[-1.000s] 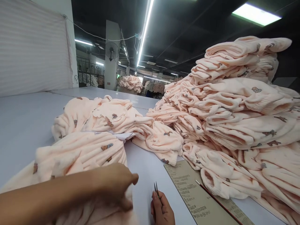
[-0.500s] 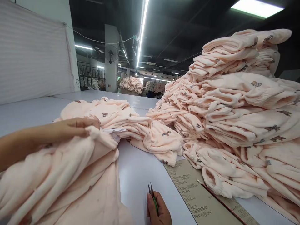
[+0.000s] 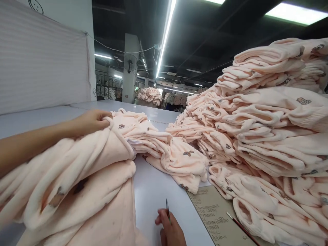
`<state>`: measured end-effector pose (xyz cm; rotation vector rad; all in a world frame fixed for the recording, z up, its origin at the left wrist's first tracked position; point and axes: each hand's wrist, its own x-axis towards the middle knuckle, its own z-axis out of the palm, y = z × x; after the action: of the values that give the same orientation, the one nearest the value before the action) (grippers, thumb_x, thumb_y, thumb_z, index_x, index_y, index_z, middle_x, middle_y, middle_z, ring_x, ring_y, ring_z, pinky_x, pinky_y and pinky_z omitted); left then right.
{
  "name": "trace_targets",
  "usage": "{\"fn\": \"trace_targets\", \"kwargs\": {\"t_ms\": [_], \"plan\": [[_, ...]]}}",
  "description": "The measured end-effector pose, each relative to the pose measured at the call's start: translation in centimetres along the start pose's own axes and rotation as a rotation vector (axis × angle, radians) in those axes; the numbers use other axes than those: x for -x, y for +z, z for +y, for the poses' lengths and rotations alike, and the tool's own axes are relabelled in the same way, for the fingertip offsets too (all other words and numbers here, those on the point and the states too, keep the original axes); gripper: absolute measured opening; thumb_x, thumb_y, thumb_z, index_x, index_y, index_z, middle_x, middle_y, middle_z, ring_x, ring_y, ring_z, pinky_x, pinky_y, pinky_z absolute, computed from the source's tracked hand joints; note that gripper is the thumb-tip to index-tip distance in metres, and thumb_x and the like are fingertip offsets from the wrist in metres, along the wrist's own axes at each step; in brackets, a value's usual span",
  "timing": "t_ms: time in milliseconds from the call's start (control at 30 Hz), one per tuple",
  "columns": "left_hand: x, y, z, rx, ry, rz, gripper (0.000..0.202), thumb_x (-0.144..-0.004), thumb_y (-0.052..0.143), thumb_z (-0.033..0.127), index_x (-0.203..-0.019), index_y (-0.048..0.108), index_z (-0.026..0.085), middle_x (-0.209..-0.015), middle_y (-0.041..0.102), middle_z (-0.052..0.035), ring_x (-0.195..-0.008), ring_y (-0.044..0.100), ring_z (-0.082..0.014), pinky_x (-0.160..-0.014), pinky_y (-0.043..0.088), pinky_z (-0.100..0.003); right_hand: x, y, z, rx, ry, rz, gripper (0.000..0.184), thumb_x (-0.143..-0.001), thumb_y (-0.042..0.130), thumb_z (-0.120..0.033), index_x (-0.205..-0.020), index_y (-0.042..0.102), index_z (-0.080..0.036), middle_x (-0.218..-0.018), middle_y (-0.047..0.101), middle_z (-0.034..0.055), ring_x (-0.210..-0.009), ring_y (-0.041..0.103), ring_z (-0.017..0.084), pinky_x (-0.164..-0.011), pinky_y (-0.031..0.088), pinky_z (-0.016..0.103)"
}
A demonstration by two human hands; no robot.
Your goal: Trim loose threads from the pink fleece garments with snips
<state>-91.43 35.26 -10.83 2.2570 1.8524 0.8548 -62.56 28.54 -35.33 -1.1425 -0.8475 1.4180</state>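
Observation:
My left hand [image 3: 91,121] reaches out over the left side and grips the far edge of a peach fleece garment [image 3: 77,171], which is bunched and lifted off the white table [image 3: 153,191]. Low in the middle, my right hand [image 3: 170,230] rests on the table and holds small thread snips [image 3: 167,209] with their points upward. More peach garments with small bear prints lie in a loose heap [image 3: 159,147] just beyond the lifted one.
A tall stack of folded peach garments [image 3: 269,119] fills the right side. A tan printed sheet [image 3: 217,218] with a thin red pencil [image 3: 241,227] on it lies at the stack's foot. Further piles stand far back in the hall.
My left hand went from the near hem to the garment's far edge and pulled it up and toward me. My right hand stayed low with the snips. The view shifted slightly.

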Motion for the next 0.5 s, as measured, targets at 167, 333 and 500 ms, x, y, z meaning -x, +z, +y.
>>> {"fn": "trace_targets", "kwargs": {"t_ms": [167,333,500], "plan": [[-1.1,0.8,-1.6,0.008,0.029,0.002,0.009,-0.073,0.045,0.019,-0.066,0.049,0.016,-0.062,0.043,0.0047,-0.060,0.041,-0.0116,-0.060,0.031,-0.024,-4.6,5.9,-2.3,-0.032,-0.003,-0.173,0.028,-0.066,0.073,-0.038,-0.081,0.060,-0.017,-0.046,0.032,-0.0118,-0.037,0.021,0.004,-0.038,0.011,0.020],[-1.1,1.2,-3.1,0.095,-0.010,-0.019,0.008,-0.069,0.043,0.021,-0.062,0.044,0.017,-0.057,0.038,0.0056,-0.053,0.036,-0.0103,-0.052,0.029,-0.022,-8.0,12.5,-3.1,-0.138,0.110,-0.385,0.025,-0.086,0.056,-0.020,-0.064,0.046,-0.016,-0.046,0.023,-0.0143,-0.033,0.016,0.002,-0.033,0.013,0.016],[-1.1,1.4,-4.5,0.192,-0.044,-0.061,0.008,-0.070,0.045,0.022,-0.064,0.044,0.018,-0.058,0.038,0.0054,-0.052,0.037,-0.0101,-0.052,0.029,-0.022,-7.7,13.6,-3.3,-0.266,0.258,-0.497,0.031,-0.091,0.050,-0.022,-0.062,0.042,-0.017,-0.047,0.022,-0.0138,-0.033,0.013,0.001,-0.030,0.013,0.015]]}}
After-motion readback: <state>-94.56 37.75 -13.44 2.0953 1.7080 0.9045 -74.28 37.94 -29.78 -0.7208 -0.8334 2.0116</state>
